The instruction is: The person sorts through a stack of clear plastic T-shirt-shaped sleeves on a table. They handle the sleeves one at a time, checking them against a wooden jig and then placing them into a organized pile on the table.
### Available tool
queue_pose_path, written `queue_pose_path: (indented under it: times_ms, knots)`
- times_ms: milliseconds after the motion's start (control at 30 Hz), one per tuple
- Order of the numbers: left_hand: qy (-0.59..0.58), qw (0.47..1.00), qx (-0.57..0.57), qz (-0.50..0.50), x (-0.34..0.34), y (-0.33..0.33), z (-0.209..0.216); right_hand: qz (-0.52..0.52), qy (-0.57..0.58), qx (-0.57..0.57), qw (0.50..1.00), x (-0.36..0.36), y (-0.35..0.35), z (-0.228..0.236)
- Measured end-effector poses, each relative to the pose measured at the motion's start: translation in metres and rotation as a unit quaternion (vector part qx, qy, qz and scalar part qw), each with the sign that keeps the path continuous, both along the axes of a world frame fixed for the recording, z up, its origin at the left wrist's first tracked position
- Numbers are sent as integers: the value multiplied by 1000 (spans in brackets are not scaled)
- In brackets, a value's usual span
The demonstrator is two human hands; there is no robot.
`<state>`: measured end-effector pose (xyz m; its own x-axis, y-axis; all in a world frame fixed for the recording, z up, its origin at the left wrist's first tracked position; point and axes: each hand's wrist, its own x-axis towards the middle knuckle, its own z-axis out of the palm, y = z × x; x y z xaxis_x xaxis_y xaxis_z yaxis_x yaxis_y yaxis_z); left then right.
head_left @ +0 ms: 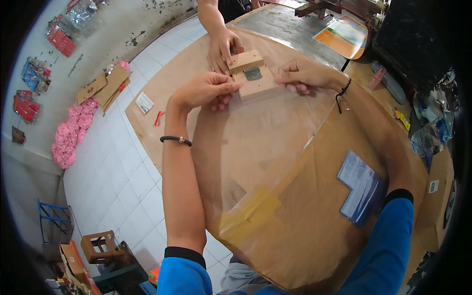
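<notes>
A pale wooden block (pixel 256 89) with a dark grey metal piece (pixel 252 73) in its middle lies at the far side of the brown-covered table. Close to its left edge my left hand (pixel 209 89) is closed in a pinch. My right hand (pixel 302 76) pinches at the block's right edge. Between them, a clear plastic sheet (pixel 255 132) spreads from the block toward me; both hands seem to grip its far edge. Another person's hand (pixel 224 49) rests on the block's far left part.
On the brown table cover (pixel 305 236) lie a blue L-shaped piece (pixel 361 189) at right, a white label card (pixel 144 103) and a small red item (pixel 159 118) at left. An orange-and-white sheet (pixel 342 37) sits far right. Pink bundles (pixel 73 130) lie on the tiled floor.
</notes>
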<state>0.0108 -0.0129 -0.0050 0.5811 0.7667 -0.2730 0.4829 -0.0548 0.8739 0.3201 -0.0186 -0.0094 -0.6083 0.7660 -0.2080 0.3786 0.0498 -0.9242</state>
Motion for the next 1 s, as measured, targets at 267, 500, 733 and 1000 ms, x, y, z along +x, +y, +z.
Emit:
queue_pose_path:
  times_ms: [267, 500, 733, 1000]
  knots:
    - [-18, 999, -28, 2, -1, 3, -5, -24, -19, -39, 999, 4, 5, 1]
    - [-70, 994, -62, 61, 0, 5, -9, -81, -2, -11, 997, 4, 5, -1]
    - [-99, 988, -79, 82, -5, 12, -18, -96, 27, -6, 995, 5, 7, -9]
    - [-106, 990, -66, 69, -5, 10, -17, -99, 24, 2, 995, 4, 7, -10]
